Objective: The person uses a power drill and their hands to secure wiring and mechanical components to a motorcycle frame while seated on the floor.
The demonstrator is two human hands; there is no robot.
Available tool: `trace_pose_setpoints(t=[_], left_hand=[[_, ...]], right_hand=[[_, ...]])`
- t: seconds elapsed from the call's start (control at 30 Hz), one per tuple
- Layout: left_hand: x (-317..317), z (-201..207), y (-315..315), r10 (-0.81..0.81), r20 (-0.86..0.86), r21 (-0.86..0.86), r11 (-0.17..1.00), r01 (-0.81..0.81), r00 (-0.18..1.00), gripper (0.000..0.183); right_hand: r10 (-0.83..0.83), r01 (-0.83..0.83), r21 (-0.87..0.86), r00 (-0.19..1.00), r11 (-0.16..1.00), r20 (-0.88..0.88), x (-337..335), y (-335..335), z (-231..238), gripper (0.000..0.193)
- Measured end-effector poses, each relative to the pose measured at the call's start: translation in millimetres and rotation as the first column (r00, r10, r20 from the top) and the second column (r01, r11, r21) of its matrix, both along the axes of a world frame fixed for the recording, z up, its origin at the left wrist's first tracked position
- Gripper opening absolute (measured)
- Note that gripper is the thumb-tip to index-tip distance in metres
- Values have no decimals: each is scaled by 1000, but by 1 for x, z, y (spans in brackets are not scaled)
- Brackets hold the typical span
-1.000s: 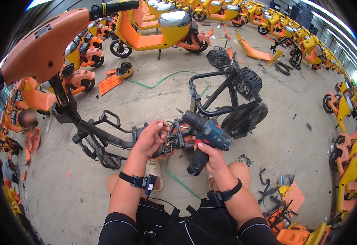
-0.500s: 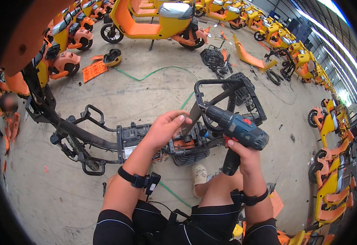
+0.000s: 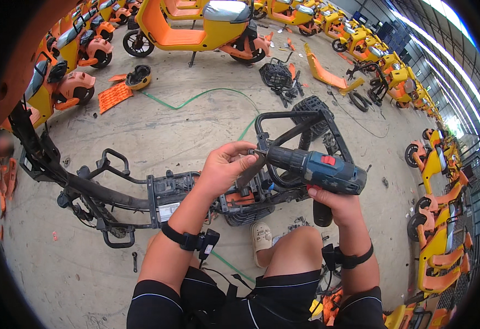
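My right hand (image 3: 340, 204) grips a dark blue cordless drill (image 3: 330, 171) by its handle, with the chuck pointing left. Thumb and fingers of my left hand (image 3: 224, 169) are pinched together at the tip of the drill's bit (image 3: 260, 152). Whatever small dark piece they hold there is too small to name. Below both hands lies a stripped black scooter frame (image 3: 108, 192), stretching from the left to the middle. Its tubular rear rack (image 3: 336, 134) rises behind the drill. Orange parts show inside the open middle section, partly covered by my left forearm.
A wrench (image 3: 135, 262) lies on the floor at the lower left. Beyond the frame are a green strap (image 3: 196, 100), a yellow helmet (image 3: 139, 78), an orange panel (image 3: 115, 97) and a black basket (image 3: 276, 74). Yellow scooters (image 3: 196, 33) stand in rows around.
The drill has turned more level, and its bit now meets my left fingertips, where before they were apart. The view has shifted slightly.
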State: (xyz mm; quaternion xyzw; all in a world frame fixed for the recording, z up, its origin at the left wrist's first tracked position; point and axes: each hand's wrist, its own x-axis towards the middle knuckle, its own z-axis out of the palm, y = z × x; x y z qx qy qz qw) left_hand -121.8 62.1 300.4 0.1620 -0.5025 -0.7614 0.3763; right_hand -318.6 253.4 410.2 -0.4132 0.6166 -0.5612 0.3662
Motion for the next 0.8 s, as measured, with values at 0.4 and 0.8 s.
trace_pose_setpoints(t=[0.4,0.8], left_hand=[[-8,-8,-12,194,43,-184,966,-184,980,26],[-31,-1,-18,280,110,-270,932,-243,954,28]], right_hand=[[20,-15,45,994,999,-106,5,-16,21,38],[247,-175,212,889,961,-385,-7,-56,89,40]])
